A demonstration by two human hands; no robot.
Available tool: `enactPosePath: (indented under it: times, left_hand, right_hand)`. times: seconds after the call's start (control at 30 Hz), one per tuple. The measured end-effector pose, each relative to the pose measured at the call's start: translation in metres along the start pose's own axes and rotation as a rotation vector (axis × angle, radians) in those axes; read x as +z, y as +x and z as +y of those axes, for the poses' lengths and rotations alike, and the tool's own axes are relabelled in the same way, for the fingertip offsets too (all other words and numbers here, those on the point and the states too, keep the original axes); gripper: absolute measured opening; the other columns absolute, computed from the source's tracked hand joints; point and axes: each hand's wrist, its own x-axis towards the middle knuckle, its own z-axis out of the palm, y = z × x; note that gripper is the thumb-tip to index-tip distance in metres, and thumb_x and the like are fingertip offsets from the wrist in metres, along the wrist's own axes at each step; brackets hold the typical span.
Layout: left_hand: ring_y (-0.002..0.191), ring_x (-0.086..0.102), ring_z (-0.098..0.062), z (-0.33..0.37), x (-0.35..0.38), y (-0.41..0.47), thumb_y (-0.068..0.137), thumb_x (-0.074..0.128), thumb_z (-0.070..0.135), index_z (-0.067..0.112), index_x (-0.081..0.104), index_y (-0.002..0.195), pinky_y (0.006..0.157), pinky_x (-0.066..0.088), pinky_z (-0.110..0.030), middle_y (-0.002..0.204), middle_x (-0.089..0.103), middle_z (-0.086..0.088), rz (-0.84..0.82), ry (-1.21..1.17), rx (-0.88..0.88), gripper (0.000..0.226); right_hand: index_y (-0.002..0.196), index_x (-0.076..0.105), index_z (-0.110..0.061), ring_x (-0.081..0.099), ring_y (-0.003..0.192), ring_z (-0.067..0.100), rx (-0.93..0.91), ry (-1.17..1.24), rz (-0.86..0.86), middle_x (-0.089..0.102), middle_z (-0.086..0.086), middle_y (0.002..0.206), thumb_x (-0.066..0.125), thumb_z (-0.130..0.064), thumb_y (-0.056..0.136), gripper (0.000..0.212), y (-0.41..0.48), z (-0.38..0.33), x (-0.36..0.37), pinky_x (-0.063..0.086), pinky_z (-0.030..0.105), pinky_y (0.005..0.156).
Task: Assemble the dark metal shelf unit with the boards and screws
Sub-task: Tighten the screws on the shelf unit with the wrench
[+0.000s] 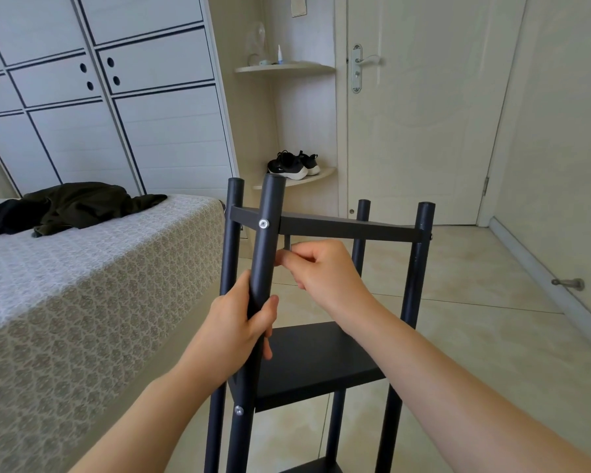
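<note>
Hands worked at the near-left pole (pixel 264 254) of the shelf (pixel 415 274), which stood upright on the floor (pixel 475 319) just beside the bed (pixel 99 268), as I followed the job remotely through the head camera. My left hand (pixel 239 322) had its fingers (pixel 265 319) wrapped round the pole between the top board (pixel 348 228) and the middle board (pixel 314 360), bracing it. My right hand (pixel 325 271) was curled, its fingers (pixel 287 259) pinching what looked like a small dark key (pixel 288 243) just under the top board, behind the pole. The tool was mostly hidden, so I could not be sure of it. One screw (pixel 263 223) sat in the pole at the top board and a lower screw (pixel 239 410) at the middle board. I judged the step to be tightening the top joint. Doing it well meant a firm left grip to steady the pole, the key seated squarely before any turn, and a stop at snug, so that the board sat level and the thread was not stripped. All four poles looked fitted, and the unit seemed near done.
</note>
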Motion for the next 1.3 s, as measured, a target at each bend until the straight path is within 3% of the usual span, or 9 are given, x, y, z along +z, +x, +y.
enactPosePath:
  times: [0.13,0.3,0.43,0.63,0.73,0.9,1.1,1.23,1.3]
  left_hand:
    - [0.048,0.067,-0.02,0.0,-0.001,-0.001,0.099,0.053,0.025,0.019,0.046,0.093,0.056,0.054,-0.027,0.065,0.068,-0.007,0.007,0.0,-0.009,0.012]
    - [0.048,0.067,-0.02,0.0,-0.003,-0.002,0.1,0.053,0.023,0.019,0.045,0.092,0.06,0.056,-0.033,0.066,0.068,-0.006,0.006,0.004,-0.006,0.012]
    - [0.048,0.067,-0.02,-0.001,-0.004,-0.003,0.098,0.053,0.024,0.018,0.045,0.092,0.059,0.055,-0.029,0.067,0.068,-0.007,0.011,0.002,0.0,0.012]
    - [0.047,0.067,-0.02,-0.005,-0.005,-0.002,0.098,0.054,0.022,0.025,0.046,0.09,0.054,0.053,-0.024,0.067,0.069,-0.008,0.018,-0.002,0.02,0.012]
    - [0.047,0.067,-0.018,-0.005,-0.007,-0.002,0.097,0.054,0.023,0.042,0.045,0.083,0.052,0.051,-0.019,0.067,0.07,-0.009,0.024,-0.01,0.033,0.026]
    - [0.047,0.067,-0.019,-0.008,-0.008,-0.002,0.098,0.054,0.021,0.026,0.045,0.088,0.052,0.05,-0.018,0.068,0.07,-0.008,0.015,-0.003,0.034,0.014]
    - [0.048,0.067,-0.017,-0.006,-0.008,-0.002,0.097,0.053,0.021,0.019,0.045,0.089,0.053,0.048,-0.014,0.064,0.069,-0.007,0.011,0.004,0.03,0.012]
    - [0.049,0.067,-0.017,-0.005,-0.008,-0.002,0.098,0.053,0.022,0.017,0.045,0.089,0.055,0.048,-0.015,0.065,0.069,-0.008,0.002,-0.003,0.015,0.013]
    - [0.051,0.068,-0.017,-0.004,-0.008,-0.002,0.099,0.053,0.025,0.019,0.046,0.092,0.057,0.05,-0.016,0.066,0.069,-0.008,-0.004,-0.011,0.012,0.011]
  right_hand:
    - [0.051,0.055,-0.028,0.044,0.048,0.004,-0.059,-0.009,0.06,0.046,-0.011,0.043,0.065,-0.023,0.094,0.044,0.003,0.009,0.006,0.044,0.021,0.058]
    - [0.058,0.059,-0.03,0.047,0.049,0.003,-0.096,0.007,0.147,0.049,-0.014,0.045,0.064,-0.023,0.094,0.037,0.005,0.017,0.018,0.038,0.013,0.055]
    - [0.07,0.07,-0.017,0.053,0.058,0.005,-0.139,0.022,0.228,0.056,-0.011,0.057,0.064,-0.019,0.094,0.025,0.005,0.019,0.033,0.046,0.023,0.062]
    - [0.064,0.063,-0.015,0.05,0.056,0.008,-0.166,0.064,0.351,0.058,-0.004,0.058,0.064,-0.014,0.093,0.029,0.011,0.022,0.052,0.042,0.022,0.06]
    - [0.065,0.063,-0.003,0.054,0.06,0.022,-0.204,0.081,0.404,0.06,0.008,0.06,0.062,-0.014,0.094,0.031,0.014,0.025,0.058,0.048,0.04,0.063]
    - [0.067,0.065,-0.003,0.057,0.064,0.025,-0.248,0.061,0.472,0.062,0.011,0.063,0.062,-0.013,0.094,0.029,0.017,0.028,0.063,0.049,0.046,0.067]
    - [0.069,0.066,-0.007,0.053,0.06,0.02,-0.177,0.159,0.375,0.059,0.005,0.06,0.06,-0.014,0.096,0.029,0.014,0.025,0.057,0.047,0.039,0.065]
    - [0.065,0.058,0.006,0.045,0.059,0.032,-0.092,0.166,0.247,0.052,0.019,0.058,0.058,-0.02,0.096,0.041,0.01,0.028,0.047,0.04,0.04,0.061]
    - [0.061,0.057,0.003,0.042,0.056,0.025,-0.056,0.155,0.186,0.047,0.014,0.054,0.06,-0.021,0.096,0.043,0.007,0.031,0.04,0.038,0.035,0.062]
